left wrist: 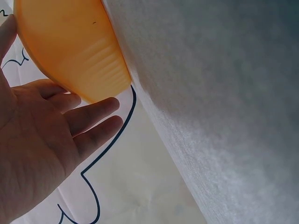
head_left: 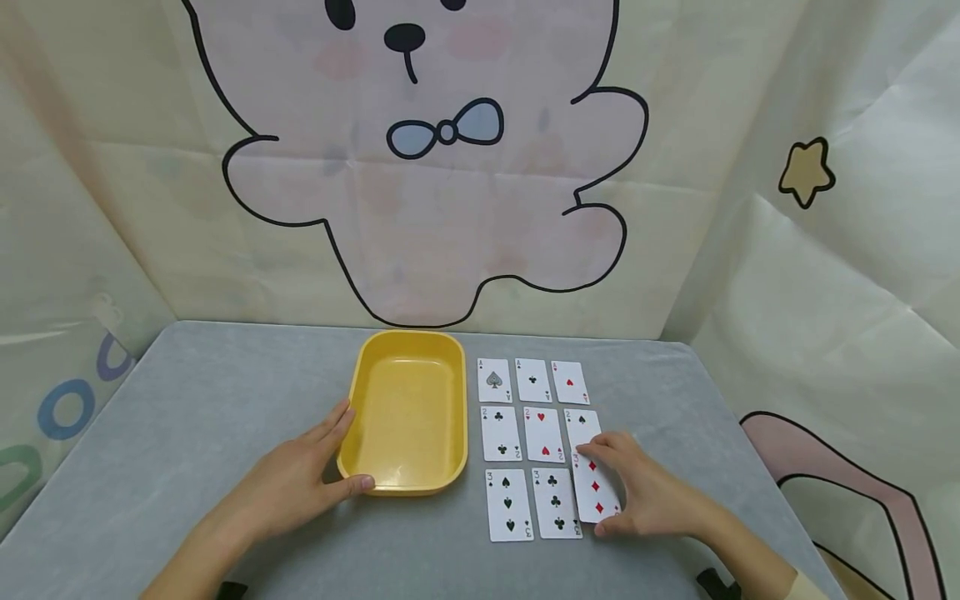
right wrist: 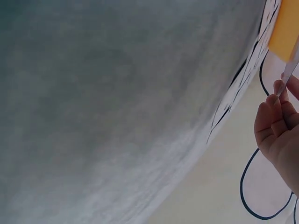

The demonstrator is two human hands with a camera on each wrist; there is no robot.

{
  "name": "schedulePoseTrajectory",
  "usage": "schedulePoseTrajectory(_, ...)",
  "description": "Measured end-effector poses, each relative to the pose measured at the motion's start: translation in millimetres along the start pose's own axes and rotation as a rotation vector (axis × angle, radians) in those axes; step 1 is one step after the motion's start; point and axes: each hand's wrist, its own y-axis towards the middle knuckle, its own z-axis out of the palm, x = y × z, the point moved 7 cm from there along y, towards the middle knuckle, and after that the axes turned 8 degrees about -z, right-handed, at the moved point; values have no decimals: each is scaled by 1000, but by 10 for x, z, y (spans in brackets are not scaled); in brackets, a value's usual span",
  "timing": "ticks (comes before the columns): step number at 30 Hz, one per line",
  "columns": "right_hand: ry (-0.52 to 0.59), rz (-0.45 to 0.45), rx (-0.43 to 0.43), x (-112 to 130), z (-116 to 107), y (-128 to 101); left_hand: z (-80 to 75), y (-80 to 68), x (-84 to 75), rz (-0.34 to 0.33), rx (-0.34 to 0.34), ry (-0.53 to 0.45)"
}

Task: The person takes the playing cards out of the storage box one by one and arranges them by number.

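My left hand (head_left: 296, 475) rests against the near left corner of a yellow plastic tray (head_left: 459, 400), thumb at its front rim and fingers along its left side. In the left wrist view the fingers spread loosely beside the tray's wall (left wrist: 74, 51). My right hand (head_left: 656, 492) pinches a three of diamonds card (head_left: 587, 504) between thumb and fingers. That card overlaps the lower part of the two of spades (head_left: 582, 420) and the right edge of the three of clubs (head_left: 555, 502). Its thin edge shows at the fingertips in the right wrist view.
Left of the three of clubs lies the three of spades (head_left: 508, 504). Behind are the two of clubs (head_left: 501, 433) and two of hearts (head_left: 543, 433). The back row holds aces of spades (head_left: 493, 380), clubs (head_left: 533, 381) and hearts (head_left: 569, 382). A grey cloth (head_left: 247, 383) covers the table.
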Motion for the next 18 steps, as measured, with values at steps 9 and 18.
schedulePoseTrajectory(9,-30,10,36,-63,116,-126,1,1,0,-3,3,-6)
schedulePoseTrajectory(18,1,36,54,-90,134,-183,0,-3,-5,1,-5,-11)
